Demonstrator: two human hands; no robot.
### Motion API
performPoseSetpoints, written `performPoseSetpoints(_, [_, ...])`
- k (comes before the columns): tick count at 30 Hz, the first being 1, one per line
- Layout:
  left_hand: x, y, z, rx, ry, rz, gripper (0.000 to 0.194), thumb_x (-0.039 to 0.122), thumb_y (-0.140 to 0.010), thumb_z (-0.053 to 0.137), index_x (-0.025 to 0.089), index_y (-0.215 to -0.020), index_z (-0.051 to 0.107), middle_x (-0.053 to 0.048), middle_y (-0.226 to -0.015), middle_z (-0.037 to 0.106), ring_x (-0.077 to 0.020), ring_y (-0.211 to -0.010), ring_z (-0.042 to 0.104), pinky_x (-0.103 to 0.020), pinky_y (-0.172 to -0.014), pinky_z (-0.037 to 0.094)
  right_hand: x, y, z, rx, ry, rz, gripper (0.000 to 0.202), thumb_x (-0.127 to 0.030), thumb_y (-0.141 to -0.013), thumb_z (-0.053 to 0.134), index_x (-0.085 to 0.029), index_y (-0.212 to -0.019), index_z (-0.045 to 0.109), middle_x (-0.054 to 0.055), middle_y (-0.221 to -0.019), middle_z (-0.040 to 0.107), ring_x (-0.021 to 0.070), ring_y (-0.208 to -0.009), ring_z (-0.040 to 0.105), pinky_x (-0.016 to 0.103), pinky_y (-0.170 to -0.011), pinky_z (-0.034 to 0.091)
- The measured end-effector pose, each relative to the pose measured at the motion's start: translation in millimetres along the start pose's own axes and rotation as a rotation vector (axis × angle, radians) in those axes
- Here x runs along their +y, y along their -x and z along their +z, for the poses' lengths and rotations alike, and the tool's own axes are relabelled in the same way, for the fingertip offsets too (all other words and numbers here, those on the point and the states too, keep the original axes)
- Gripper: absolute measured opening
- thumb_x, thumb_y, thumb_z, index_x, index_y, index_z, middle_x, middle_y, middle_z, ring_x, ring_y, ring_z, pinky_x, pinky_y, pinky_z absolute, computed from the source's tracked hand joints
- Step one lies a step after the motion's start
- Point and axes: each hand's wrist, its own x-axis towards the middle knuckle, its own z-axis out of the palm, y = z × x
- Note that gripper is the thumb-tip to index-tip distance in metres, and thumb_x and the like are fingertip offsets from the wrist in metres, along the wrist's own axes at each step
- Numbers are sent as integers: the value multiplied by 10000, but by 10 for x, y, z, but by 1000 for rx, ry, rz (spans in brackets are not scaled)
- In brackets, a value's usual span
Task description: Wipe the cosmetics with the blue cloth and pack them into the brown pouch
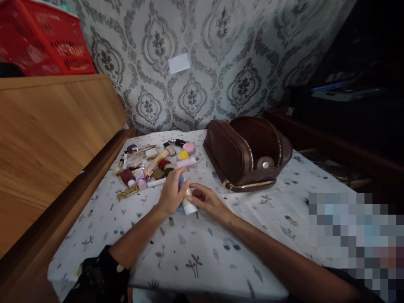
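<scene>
Clock positions were taken from the tube in the hands.

- Wall (192,38), 12 o'clock: grey damask pattern, cut off along the top.
- Table (176,252), beneath the hands: white cloth printed with palms, flamingos and pineapples. Its 4 o'clock side was partly lost under pixelation.
- Wooden cabinet (57,139), 10 o'clock: cut off by the frame.
- Brown bag (227,151), 2 o'clock: on the cloth, brass zip undone, flap fastened by a round stud; inner depth too dark to read.
- Red basket (47,40), between 10 and 11 o'clock: on the cabinet, cropped; contents barely visible through the slots.
- Left hand (172,191): fingers closed around the tube, covering much of it; dark dotted sleeve (101,271) at 7 o'clock.
- Right hand (210,202): fingertips against the tube's near side; whether they pinched or merely touched could not be told.
- White card (179,63), 12 o'clock: against the wall; any lettering illegible.
- Tube: cream body, white cap (190,209) turned toward 5 o'clock, held above the cloth, well apart from the bag; a blue patch beside it was mostly masked by the left hand.
- Cosmetics, 10 to 11 o'clock: crowded together, several overlapping, including a pink jar (189,148) and, at 9 o'clock, a gold vial (128,192).
</scene>
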Motion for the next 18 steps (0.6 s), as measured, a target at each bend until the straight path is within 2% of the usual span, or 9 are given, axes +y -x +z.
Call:
performPoseSetpoints(2, [1,5,8,5,-29,-29,286,396,-977,409,206,-1158,524,-97,-1124,612,-226,-1071,565,-375,-954,422,-12,6,0,-14,51,-23,531,-507,-744,745,-174,-1143,637,-63,-626,492,91,-553,420,234,-532,321])
performPoseSetpoints(5, [-3,-27,-26,89,-4,-105,278,420,-991,362,209,-956,539,-36,-874,611,-184,-830,578,-312,-783,442,-47,32,20,-55,42,-25,522,-490,-764,736,-178,-1173,645,-58,-637,498,91,-563,426,232,-538,330])
performPoseSetpoints(7, [-6,-55,-62,136,50,-137,331,458,-992,342,212,-848,512,0,-747,553,-159,-703,528,-283,-688,417,-83,62,46,-103,-44,20,534,-500,-798,704,-196,-1230,620,-39,-691,557,97,-586,476,231,-554,369])
performPoseSetpoints(9, [-10,-76,-88,179,116,-150,377,488,-992,329,214,-789,491,12,-703,517,-150,-665,496,-274,-656,400,-115,92,72,-166,-194,110,612,-515,-803,696,-228,-1322,545,-6,-817,638,127,-657,580,256,-617,448])
performPoseSetpoints(11, [-19,-84,-95,206,169,-167,408,512,-989,330,213,-764,493,14,-689,504,-147,-661,487,-273,-654,399,-128,109,90,-230,-329,195,712,-503,-768,736,-242,-1378,478,27,-921,675,178,-747,660,317,-697,508])
performPoseSetpoints(13, [-34,-86,-84,221,223,-193,427,534,-984,331,209,-781,520,7,-706,523,-151,-682,504,-278,-676,416,-116,102,95,-244,-385,225,736,-467,-728,782,-218,-1359,496,43,-929,687,196,-772,676,336,-714,526])
performPoseSetpoints(16, [-73,-87,-34,261,276,-231,440,556,-981,321,203,-891,567,-27,-837,608,-172,-835,576,-304,-814,458,-73,49,73,-125,-338,153,635,-448,-672,823,-167,-1204,621,56,-935,698,177,-805,649,281,-706,506])
performPoseSetpoints(18, [-104,-83,24,306,328,-269,444,575,-974,327,206,-974,575,-46,-951,640,-180,-961,599,-323,-905,464,-53,8,48,-21,-224,97,567,-466,-654,823,-151,-1098,665,58,-964,698,184,-848,631,272,-726,482])
